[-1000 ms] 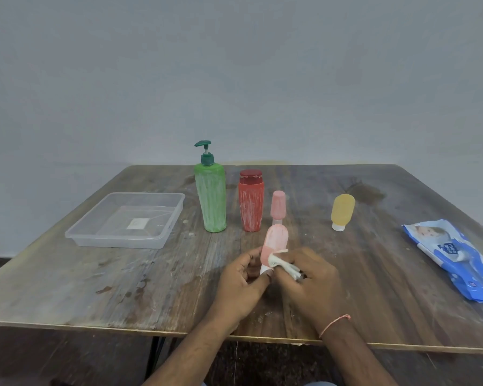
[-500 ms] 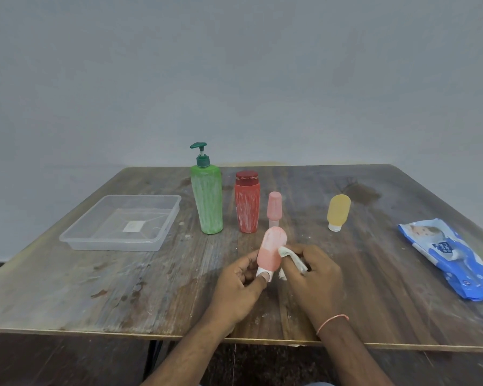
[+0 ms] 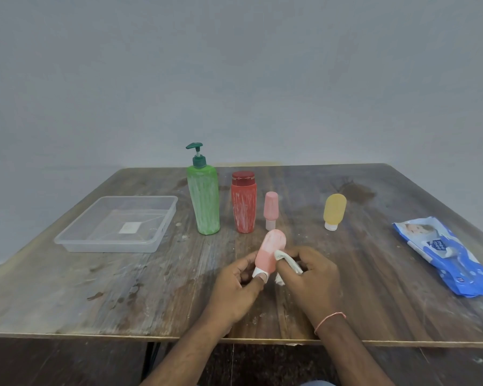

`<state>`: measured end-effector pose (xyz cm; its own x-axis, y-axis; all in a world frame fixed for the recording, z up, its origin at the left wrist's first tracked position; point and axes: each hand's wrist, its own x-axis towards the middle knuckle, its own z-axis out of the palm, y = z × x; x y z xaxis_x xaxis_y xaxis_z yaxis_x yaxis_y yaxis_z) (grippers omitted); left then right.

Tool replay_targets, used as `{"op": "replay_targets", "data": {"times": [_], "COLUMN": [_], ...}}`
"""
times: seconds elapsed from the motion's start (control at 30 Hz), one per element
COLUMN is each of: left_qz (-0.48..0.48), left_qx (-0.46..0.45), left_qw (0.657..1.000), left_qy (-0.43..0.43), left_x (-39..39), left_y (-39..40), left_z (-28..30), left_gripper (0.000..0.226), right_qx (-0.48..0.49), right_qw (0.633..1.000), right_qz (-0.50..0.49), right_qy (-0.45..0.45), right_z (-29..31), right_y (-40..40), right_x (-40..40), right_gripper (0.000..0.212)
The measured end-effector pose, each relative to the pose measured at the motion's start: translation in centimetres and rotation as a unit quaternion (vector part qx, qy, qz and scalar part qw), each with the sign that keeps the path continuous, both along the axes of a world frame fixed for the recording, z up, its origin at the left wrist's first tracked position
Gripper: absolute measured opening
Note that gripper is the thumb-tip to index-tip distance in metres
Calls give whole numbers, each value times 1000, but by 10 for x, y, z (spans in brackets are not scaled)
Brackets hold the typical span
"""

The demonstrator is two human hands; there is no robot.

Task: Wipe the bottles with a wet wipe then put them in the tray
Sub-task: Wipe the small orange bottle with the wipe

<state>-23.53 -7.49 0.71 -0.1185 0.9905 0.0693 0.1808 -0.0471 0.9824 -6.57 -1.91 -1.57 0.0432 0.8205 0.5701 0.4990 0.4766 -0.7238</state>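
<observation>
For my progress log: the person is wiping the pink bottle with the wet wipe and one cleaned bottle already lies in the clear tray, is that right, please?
Not quite. The clear tray holds no bottle, as the head view shows. The rest stands: the left hand holds the pink bottle while the right hand presses the wet wipe against it.

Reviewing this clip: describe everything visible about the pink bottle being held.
The pink bottle is a small rounded tube of soft-looking plastic, white cap at the bottom, held cap-down and tilted just above the table. The left hand pinches its cap end; the right hand presses a white wet wipe against its side. Faint whitish smears mark its upper part.
</observation>
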Motion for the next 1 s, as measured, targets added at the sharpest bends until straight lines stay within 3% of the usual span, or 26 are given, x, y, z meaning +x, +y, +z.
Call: {"op": "replay_targets", "data": {"times": [0.07,0.2,0.37,0.6,0.7,0.8,0.9,1.0], "left_qz": [-9,-4,-8,3,-11,-3,1,-9], "left_qx": [-1,5,8,29,27,32,34,37], "left_qw": [1000,1000,1000,999,996,996,996,991], "left_qy": [24,24,29,44,81,81,88,128], "left_x": [0,-1,-3,-6,-6,-7,-8,-6], "left_y": [0,1,3,8,9,11,11,11], "left_z": [0,-3,-8,-19,-23,-26,-26,-28], "left_gripper": [51,53,54,55,58,57,56,60], "right_qx": [-1,18,-22,-53,-44,-18,-49,-26], "right_qw": [999,999,997,995,992,996,995,994], "right_qz": [-39,-8,-62,-43,-55,-14,-47,-57], "right_qy": [24,29,50,69,107,88,67,91], "right_z": [1,2,3,6,9,7,5,6], "right_y": [3,2,5,3,5,3,4,6], "right_x": [0,0,2,3,3,4,4,4], "right_gripper": [2,3,6,10,2,2,9,2]}}
